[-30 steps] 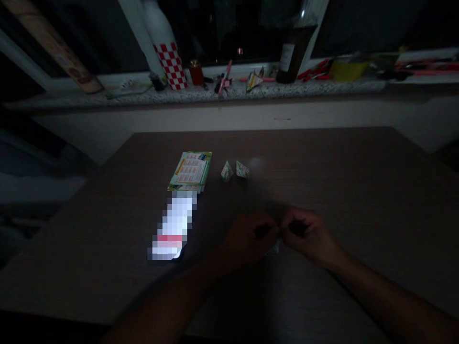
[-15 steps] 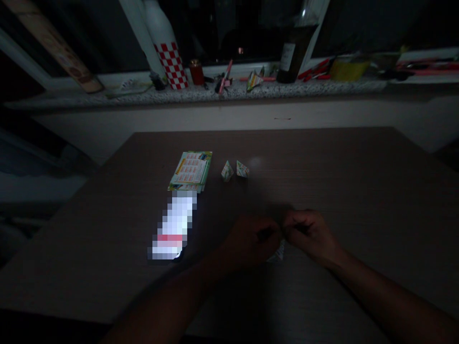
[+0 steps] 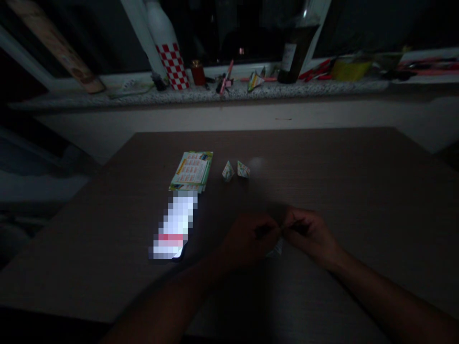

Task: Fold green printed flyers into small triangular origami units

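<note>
In the dim light, my left hand and my right hand meet over the front middle of the table, fingers pinched together. Between and below the fingertips shows part of a pale piece of printed paper, which both hands grip; most of it is hidden by the fingers and shadow. Two small folded paper shapes, a left one and a right one, stand beyond my hands. To their left lies a stack of printed paper sheets.
A lit phone lies on the wooden table left of my hands. Along the windowsill behind stand a red-and-white checked bottle, a dark bottle, a red jar, pens and a folded paper piece.
My fingers have shifted slightly at the pinch, and the visible part of the paper below them looks smaller and tilted differently. The folded shapes, stack and phone stay in place.
</note>
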Tool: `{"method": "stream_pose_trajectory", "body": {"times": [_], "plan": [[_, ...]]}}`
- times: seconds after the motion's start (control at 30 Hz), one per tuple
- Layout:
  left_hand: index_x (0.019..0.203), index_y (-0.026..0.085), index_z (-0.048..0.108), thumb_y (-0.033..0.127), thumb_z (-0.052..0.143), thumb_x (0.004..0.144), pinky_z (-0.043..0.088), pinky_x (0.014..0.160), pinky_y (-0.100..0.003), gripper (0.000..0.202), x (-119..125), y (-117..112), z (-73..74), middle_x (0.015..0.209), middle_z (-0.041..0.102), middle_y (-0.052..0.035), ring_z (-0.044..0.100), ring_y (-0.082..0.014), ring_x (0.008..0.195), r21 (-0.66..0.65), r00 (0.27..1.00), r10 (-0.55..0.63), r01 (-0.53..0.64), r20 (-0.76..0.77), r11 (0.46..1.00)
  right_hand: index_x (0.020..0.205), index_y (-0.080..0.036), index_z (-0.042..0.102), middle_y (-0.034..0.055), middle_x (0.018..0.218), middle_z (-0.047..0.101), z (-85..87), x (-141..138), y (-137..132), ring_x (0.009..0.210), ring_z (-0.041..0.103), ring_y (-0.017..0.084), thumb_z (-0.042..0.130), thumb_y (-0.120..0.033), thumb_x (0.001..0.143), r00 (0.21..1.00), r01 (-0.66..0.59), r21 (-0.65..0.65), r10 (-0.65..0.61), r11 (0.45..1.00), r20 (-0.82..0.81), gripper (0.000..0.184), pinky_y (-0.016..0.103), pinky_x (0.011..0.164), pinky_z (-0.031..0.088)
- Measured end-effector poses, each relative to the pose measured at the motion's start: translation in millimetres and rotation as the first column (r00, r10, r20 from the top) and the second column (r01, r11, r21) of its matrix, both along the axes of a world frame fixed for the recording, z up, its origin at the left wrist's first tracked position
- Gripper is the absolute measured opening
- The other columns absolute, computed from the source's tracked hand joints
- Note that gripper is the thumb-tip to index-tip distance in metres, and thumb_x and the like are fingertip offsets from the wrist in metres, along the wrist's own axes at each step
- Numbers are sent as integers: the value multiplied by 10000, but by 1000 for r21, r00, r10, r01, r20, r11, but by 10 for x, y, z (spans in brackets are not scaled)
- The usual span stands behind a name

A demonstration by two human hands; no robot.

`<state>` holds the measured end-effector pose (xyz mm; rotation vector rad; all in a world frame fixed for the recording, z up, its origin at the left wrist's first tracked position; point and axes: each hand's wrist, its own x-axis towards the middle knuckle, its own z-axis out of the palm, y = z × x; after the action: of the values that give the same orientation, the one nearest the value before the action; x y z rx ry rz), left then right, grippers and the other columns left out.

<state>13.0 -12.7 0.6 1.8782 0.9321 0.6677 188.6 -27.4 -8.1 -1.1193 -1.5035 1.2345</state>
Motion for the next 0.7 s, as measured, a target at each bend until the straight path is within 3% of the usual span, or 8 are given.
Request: {"method": "stream_pose_trajectory", "body": {"times": [0.43, 0.7], "plan": [[734, 127, 643, 245, 536, 827, 347, 537, -174, 184, 18, -11, -34, 626, 577, 16, 485, -76, 569, -44, 1000, -6, 6, 1, 999, 568, -178, 542, -29, 515, 492, -15, 27, 9, 476, 426, 85, 559, -182, 701, 998, 0, 61, -5, 998, 70, 134, 192, 441, 346], [754, 129, 651, 261, 541, 831, 367, 549, -179, 187, 11, 0, -38, 647, 608, 5, 514, -87, 584, -29, 1000, 14, -14, -8, 999, 567, -184, 526, -38, 517, 472, -35, 19, -4, 479, 414, 87, 565, -139, 635, 999, 12, 30, -14, 999, 51, 90, 190, 430, 333]]}}
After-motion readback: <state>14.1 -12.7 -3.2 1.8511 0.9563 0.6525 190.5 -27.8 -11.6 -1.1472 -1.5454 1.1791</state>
